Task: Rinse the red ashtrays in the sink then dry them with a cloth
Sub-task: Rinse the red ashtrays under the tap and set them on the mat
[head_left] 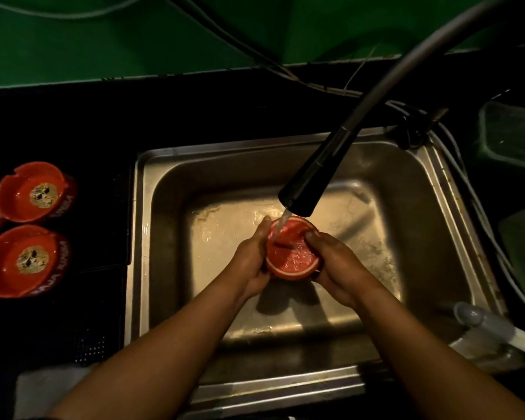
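Head view: both hands grip rinsing ashtray (pixel 291 253) (lettering unreadable).

1. A red ashtray (pixel 291 253) with a white rim band sits tilted over the steel sink (pixel 170 225), water running into its bowl.
2. Two red ashtrays (pixel 32 192) (pixel 25 260) rest upright on the dark bench at the left, each with a pale centre emblem.
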Available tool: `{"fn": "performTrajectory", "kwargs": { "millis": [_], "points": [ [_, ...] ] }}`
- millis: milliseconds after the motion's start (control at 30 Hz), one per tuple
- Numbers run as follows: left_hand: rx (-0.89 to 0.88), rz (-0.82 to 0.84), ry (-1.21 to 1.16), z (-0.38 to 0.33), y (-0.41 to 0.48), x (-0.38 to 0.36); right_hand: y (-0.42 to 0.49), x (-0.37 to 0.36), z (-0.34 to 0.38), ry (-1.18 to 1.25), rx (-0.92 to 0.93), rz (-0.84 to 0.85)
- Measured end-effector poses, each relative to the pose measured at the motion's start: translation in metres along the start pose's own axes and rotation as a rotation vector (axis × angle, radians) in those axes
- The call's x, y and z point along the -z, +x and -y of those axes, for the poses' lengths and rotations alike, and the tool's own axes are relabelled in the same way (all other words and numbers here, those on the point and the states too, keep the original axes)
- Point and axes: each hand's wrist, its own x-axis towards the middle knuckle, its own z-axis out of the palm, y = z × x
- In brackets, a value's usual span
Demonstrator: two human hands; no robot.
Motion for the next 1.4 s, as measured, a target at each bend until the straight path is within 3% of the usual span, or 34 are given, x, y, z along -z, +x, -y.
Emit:
{"fn": "performTrajectory", "kwargs": {
  "millis": [100,200,233,300,367,433,467,533,633,700,833,933,1000,1167,1400],
  "points": [
    [0.019,-0.122,0.011,0.004,0.004,0.020,-0.002,-0.021,-0.005,-0.145,0.067,-0.001],
    [0.168,-0.045,-0.062,0.002,0.002,0.045,-0.007,-0.046,-0.015,-0.592,0.225,0.080],
    [0.223,-0.011,-0.090,-0.002,0.001,0.053,-0.010,-0.051,-0.020,-0.807,0.318,0.108],
    [0.283,0.061,-0.097,-0.009,0.001,0.065,-0.011,-0.049,-0.030,-1.240,0.696,0.087],
    [0.288,0.165,-0.070,-0.014,0.003,0.069,-0.005,-0.032,-0.041,-1.470,0.987,-0.007],
    [0.226,0.233,-0.040,-0.015,0.005,0.061,-0.005,-0.017,-0.039,-1.464,0.949,-0.006],
    [0.192,0.248,-0.039,-0.013,0.007,0.056,-0.008,-0.010,-0.035,-1.378,0.826,0.021],
    [0.118,0.237,-0.041,-0.009,0.010,0.043,-0.019,-0.003,-0.024,-1.019,0.515,0.028],
    [-0.012,0.279,0.052,-0.003,0.011,0.031,-0.012,0.001,-0.013,-0.336,0.229,-0.080],
    [-0.067,0.287,0.190,0.000,0.007,0.033,0.000,-0.004,-0.013,-0.217,0.080,-0.054],
    [-0.130,0.102,0.436,-0.004,-0.004,0.061,0.011,-0.028,-0.028,-0.271,0.034,-0.017],
    [-0.071,-0.038,0.413,-0.003,-0.007,0.089,0.004,-0.023,-0.032,-0.340,-0.072,0.071],
    [-0.037,-0.068,0.405,0.000,-0.008,0.098,0.006,-0.009,-0.027,-0.392,-0.059,0.019],
    [0.023,-0.019,0.318,0.009,-0.007,0.087,0.024,-0.013,-0.008,-0.485,0.141,-0.137],
    [0.215,0.125,-0.235,0.002,0.006,0.055,0.002,-0.034,-0.007,-1.083,0.568,0.004]
  ]
}}
